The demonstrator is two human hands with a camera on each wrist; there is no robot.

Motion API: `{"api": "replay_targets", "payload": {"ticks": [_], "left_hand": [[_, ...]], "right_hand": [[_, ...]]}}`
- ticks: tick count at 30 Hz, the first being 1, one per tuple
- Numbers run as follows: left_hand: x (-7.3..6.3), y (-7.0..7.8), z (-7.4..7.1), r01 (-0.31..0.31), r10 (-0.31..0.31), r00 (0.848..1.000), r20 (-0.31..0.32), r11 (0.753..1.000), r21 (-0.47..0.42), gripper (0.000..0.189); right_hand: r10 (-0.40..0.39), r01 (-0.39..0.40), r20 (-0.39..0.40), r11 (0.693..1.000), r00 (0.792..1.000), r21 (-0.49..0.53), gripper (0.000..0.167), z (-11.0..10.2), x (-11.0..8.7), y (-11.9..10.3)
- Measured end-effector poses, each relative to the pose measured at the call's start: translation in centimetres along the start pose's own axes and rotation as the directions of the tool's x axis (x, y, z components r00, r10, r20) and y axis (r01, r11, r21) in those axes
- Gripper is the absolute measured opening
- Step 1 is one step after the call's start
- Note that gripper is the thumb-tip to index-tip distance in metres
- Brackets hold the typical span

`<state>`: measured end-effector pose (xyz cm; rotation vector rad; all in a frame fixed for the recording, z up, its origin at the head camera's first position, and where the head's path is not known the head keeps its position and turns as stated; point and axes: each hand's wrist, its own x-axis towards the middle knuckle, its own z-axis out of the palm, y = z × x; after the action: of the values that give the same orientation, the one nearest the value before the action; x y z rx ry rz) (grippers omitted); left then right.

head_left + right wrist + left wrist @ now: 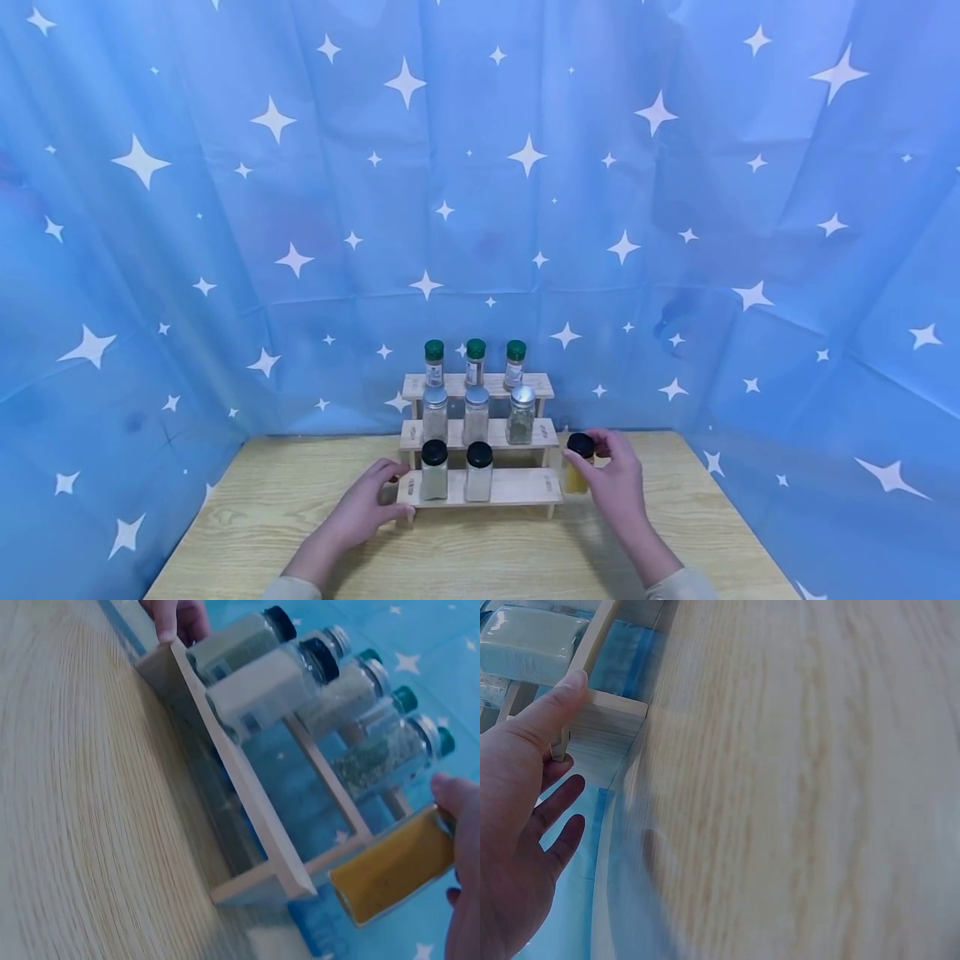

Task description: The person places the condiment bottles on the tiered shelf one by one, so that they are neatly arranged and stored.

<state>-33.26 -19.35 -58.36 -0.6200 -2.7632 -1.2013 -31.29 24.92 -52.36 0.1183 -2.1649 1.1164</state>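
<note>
A three-tier wooden spice rack (pixel 517 486) stands on the table. My left hand (pixel 365 506) pinches the left end of its lowest shelf; in the left wrist view the thumb (pixel 551 705) lies on the shelf's edge, with a fingertip just behind. To the right of the rack, my right hand (pixel 617 483) grips a glass spice jar (pixel 577 479) of yellow-orange powder by its black-lidded top. The right wrist view has this jar (pixel 394 866) tilted in frame, beside the shelf's right end. Two black-lidded jars, one pale green (pixel 434 482) and one whitish (pixel 480 483), stand on the lowest shelf.
Silver-lidded jars (pixel 476 421) line the middle shelf, and small green-capped bottles (pixel 476 367) the top one. The wood-grain table (pixel 480 558) extends in front and to both sides. A blue curtain with white stars (pixel 480 233) hangs close behind the rack.
</note>
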Motion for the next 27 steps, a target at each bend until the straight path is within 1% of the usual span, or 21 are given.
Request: {"api": "replay_targets", "payload": {"ticks": [4, 9, 10, 15, 23, 27], "left_hand": [[0.0, 0.0, 0.0, -0.008, 0.008, 1.0, -0.007, 1.0, 0.005, 0.076], [-0.1, 0.0, 0.1, -0.009, 0.009, 1.0, -0.005, 1.0, 0.006, 0.074], [-0.2, 0.1, 0.1, -0.001, 0.001, 1.0, -0.004, 1.0, 0.006, 0.074], [-0.2, 0.2, 0.1, -0.007, 0.007, 1.0, -0.016, 1.0, 0.014, 0.074], [0.0, 0.4, 0.0, 0.001, -0.001, 1.0, -0.016, 1.0, -0.002, 0.074], [0.0, 0.4, 0.0, 0.006, -0.006, 1.0, -0.011, 1.0, -0.001, 0.075]], "right_hand": [[0.021, -0.022, 0.021, 0.999, 1.0, 0.04, 0.044, 0.5, -0.2, -0.8], [0.035, -0.038, 0.052, 0.998, 0.998, 0.058, 0.043, 1.3, -0.5, -1.7], [0.039, -0.042, 0.059, 0.997, 0.998, 0.063, 0.043, 1.5, -0.6, -1.8], [0.052, -0.06, 0.093, 0.995, 0.994, 0.079, 0.043, 2.6, -1.1, -2.6], [0.056, -0.068, 0.137, 0.994, 0.989, 0.088, 0.045, 4.3, -1.5, -3.8], [0.029, -0.043, 0.144, 0.994, 0.989, 0.096, 0.044, 5.1, -1.9, -3.9]]}}
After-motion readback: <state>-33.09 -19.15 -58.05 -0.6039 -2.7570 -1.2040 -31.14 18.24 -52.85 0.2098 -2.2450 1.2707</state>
